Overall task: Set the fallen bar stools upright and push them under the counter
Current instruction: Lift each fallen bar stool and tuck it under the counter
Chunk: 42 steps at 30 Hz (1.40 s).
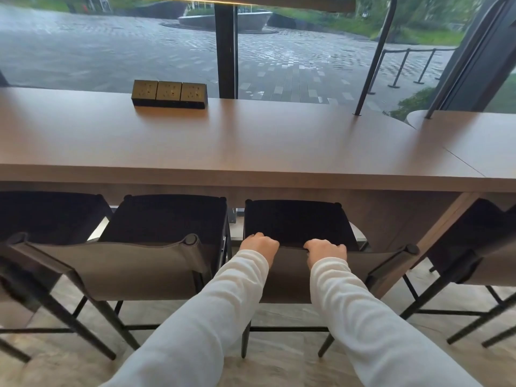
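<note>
A bar stool (296,219) with a black seat and a low grey backrest stands upright right in front of me, its seat partly beneath the brown counter (251,152). My left hand (259,243) and my right hand (325,248) both grip the top edge of its backrest, fingers curled over it. Left of it another stool (167,219) stands upright with its seat at the counter's edge. A third stool (47,216) is at the far left and a fourth (474,233) at the far right, both upright and partly cut off.
A black block of power sockets (169,94) sits on the counter near the window. Thin dark metal posts (371,65) rise from the counter at the right. The stools' black legs stand on a pale stone floor (279,370). Beyond the glass lies a paved yard.
</note>
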Each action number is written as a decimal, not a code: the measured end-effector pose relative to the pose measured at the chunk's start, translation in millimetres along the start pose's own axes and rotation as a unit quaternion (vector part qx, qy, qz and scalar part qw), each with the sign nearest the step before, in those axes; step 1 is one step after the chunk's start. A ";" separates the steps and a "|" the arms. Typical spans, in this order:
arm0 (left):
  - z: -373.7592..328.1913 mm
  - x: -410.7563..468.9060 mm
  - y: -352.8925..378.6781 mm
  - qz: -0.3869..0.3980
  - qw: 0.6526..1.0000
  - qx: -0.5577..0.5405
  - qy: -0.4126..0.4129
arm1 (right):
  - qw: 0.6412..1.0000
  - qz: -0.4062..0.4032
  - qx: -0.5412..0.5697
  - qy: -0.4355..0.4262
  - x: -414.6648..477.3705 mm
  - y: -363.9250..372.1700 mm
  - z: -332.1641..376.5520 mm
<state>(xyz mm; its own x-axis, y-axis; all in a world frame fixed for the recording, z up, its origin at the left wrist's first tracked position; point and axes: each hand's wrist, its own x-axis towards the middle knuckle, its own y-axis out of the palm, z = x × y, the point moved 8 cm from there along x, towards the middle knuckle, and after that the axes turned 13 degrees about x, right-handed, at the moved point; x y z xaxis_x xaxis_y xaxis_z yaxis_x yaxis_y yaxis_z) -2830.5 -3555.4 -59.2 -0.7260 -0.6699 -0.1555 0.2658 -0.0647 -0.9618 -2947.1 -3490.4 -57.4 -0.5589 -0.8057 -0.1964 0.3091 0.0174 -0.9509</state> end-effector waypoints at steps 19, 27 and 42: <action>51.7 -36.8 -3.0 -0.090 0.973 -0.211 -0.041 | 0.997 -0.024 0.049 -0.058 -18.9 -8.1 49.3; 158.6 -126.2 6.8 -0.232 0.897 -0.308 -0.217 | 0.942 -0.066 0.210 -0.255 -72.2 10.8 142.5; 295.9 -309.5 95.8 -0.313 0.524 -0.703 -0.364 | 0.726 0.248 0.598 -0.232 -149.7 92.0 332.4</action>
<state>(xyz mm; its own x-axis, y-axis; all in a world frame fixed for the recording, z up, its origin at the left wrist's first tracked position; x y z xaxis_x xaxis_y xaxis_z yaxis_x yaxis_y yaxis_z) -2392.6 -3573.1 -36.7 0.1787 -0.9810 -0.0756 -0.9825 -0.1738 -0.0672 -2579.2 -3565.0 -35.9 0.0841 -0.9934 -0.0778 0.9860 0.0717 0.1508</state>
